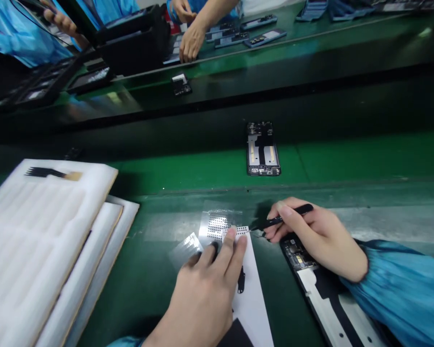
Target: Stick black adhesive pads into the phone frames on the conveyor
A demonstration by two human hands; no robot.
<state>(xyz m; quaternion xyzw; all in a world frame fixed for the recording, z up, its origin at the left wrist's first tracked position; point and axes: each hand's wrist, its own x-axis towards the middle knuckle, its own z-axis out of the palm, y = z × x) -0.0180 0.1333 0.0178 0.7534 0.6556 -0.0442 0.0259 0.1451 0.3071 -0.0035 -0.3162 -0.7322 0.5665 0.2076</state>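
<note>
My left hand [205, 286] lies with its fingers stretched out, pressing on a white paper strip [255, 294] and a sheet of small dark square stickers [215, 222]. A black part [241, 282] shows on the strip beside the fingers. Pinched in my right hand [320, 241] is a pair of black tweezers [304, 209], its tips at the right edge of the small dots. Just below that hand lies an opened phone [313, 284], partly hidden by the hand and sleeve. A clear plastic piece [187, 248] sits left of my left fingers.
White foam trays [39, 231] are stacked at the left, with a black and tan flex part [54, 173] on top. Another opened phone [263, 149] lies on the green belt [188, 168]. Across the line, a co-worker's hand [192, 42] is near several phone parts [265, 37].
</note>
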